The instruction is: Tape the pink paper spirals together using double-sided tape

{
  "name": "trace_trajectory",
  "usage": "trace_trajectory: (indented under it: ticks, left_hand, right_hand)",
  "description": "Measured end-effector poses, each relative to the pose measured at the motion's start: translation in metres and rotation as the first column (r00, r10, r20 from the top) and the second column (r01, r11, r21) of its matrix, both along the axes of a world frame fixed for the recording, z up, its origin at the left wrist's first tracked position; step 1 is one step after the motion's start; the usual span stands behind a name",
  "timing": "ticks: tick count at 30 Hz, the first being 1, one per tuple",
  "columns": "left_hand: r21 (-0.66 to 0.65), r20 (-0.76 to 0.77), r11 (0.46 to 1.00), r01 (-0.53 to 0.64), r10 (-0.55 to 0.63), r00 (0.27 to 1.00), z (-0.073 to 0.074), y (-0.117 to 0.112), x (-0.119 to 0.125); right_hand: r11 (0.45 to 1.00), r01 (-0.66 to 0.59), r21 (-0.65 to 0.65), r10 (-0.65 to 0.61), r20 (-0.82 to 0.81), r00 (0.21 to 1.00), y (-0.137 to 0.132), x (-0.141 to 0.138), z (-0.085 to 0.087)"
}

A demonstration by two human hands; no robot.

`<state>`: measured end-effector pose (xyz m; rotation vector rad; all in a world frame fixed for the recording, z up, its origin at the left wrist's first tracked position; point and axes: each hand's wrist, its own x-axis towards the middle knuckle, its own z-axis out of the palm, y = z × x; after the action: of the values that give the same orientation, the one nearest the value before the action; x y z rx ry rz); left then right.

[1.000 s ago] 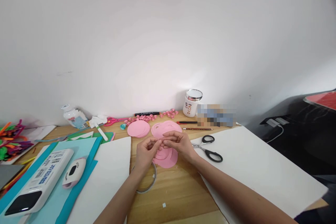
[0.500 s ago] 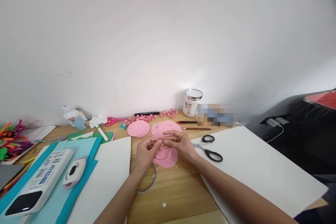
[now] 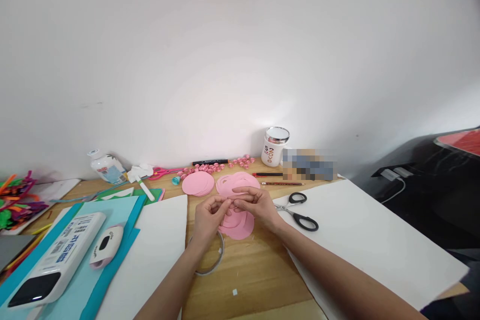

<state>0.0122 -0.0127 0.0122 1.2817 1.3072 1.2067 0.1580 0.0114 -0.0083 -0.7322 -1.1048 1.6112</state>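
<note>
My left hand (image 3: 210,215) and my right hand (image 3: 257,206) meet fingertip to fingertip over the middle of the desk. Both pinch a small piece of pink paper, mostly hidden by the fingers. Just beneath them lies a loose pile of pink paper rings and discs (image 3: 240,230). Behind my hands are more cut pink paper circles (image 3: 238,181), and a stack of round pink discs (image 3: 196,183) lies to their left. Small rolled pink paper pieces (image 3: 206,168) are scattered along the wall. A roll of tape (image 3: 221,256) lies partly under my left wrist.
Black-handled scissors (image 3: 298,212) rest by my right forearm, partly on a white sheet (image 3: 367,230). A white jar (image 3: 272,150), a pencil (image 3: 283,183) and a marker (image 3: 210,162) stand or lie farther back. At left are a white box (image 3: 62,255) and teal paper (image 3: 129,242).
</note>
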Motion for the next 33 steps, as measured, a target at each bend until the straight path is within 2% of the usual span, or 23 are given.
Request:
trace_trajectory:
  ticks: [17,33]
  left_hand:
    - [0.004,0.048,1.0,0.007,-0.007,0.999,-0.0007,0.0007,0.0003]
    - [0.027,-0.004,1.0,0.013,-0.013,1.0,-0.0036,0.0011,-0.0009]
  right_hand:
    - [1.0,0.027,0.015,-0.027,0.026,0.999,-0.001,-0.0007,0.0007]
    - [0.998,0.064,0.021,-0.065,0.05,0.997,-0.0005,-0.0002,0.0009]
